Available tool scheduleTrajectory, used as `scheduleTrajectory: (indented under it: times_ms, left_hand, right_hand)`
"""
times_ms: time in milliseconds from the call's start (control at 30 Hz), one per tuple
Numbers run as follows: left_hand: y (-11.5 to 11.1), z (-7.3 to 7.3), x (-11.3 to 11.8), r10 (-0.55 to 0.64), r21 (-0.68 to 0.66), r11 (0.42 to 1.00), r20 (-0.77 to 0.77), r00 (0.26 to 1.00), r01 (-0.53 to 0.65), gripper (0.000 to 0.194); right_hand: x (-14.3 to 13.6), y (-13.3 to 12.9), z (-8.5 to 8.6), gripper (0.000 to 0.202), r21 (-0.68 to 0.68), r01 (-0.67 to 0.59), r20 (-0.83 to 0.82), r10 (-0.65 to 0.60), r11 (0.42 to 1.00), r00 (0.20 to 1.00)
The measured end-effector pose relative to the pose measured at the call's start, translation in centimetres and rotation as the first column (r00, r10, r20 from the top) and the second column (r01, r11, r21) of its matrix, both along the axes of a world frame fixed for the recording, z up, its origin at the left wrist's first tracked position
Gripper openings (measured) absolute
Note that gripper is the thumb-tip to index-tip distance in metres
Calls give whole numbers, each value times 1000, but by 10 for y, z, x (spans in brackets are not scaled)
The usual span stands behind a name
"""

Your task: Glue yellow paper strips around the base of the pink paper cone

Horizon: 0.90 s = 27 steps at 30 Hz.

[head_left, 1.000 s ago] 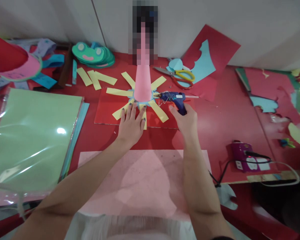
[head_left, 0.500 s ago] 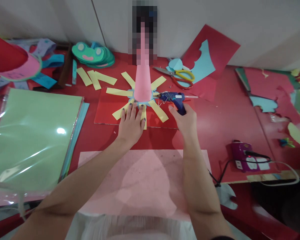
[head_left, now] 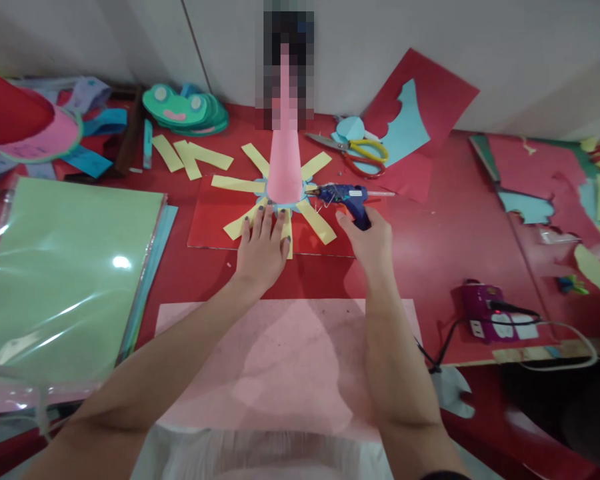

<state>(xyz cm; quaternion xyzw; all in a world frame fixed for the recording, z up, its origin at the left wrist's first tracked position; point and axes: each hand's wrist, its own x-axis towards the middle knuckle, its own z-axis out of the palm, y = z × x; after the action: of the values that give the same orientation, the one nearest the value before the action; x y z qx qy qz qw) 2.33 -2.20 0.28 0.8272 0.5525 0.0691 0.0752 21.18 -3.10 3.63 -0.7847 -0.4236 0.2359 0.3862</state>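
A tall pink paper cone (head_left: pixel 285 173) stands upright on a blue paper base (head_left: pixel 263 190), with several yellow paper strips (head_left: pixel 239 184) fanned out around it. My left hand (head_left: pixel 263 250) lies flat with its fingers spread, pressing on the strips in front of the cone. In my right hand (head_left: pixel 375 243) is a blue hot glue gun (head_left: pixel 347 197), a clear glue stick sticking out of its back. Its nozzle points left and is at the strip on the cone's right side. Under all this lies a red sheet (head_left: pixel 205 230).
Scissors (head_left: pixel 367 150) with yellow and orange handles lie behind the glue gun. Spare yellow strips (head_left: pixel 210 155) and green frog cutouts (head_left: pixel 185 110) are at the back left. A wrapped pack of green paper (head_left: pixel 75 273) lies left; a purple power strip (head_left: pixel 485 313) sits right.
Almost nothing differs. Both hands, the glue gun and the cone keep their places; the whole view has shifted very slightly.
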Motion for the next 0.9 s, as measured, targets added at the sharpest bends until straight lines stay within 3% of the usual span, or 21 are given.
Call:
scheduleTrajectory:
  times_ms: [900]
  left_hand:
    - [-2,-3,0,17,23,1000,37,999,-17,57]
  right_hand:
    - [1,-1,-2,33,13,-13,20,13,1000,1000]
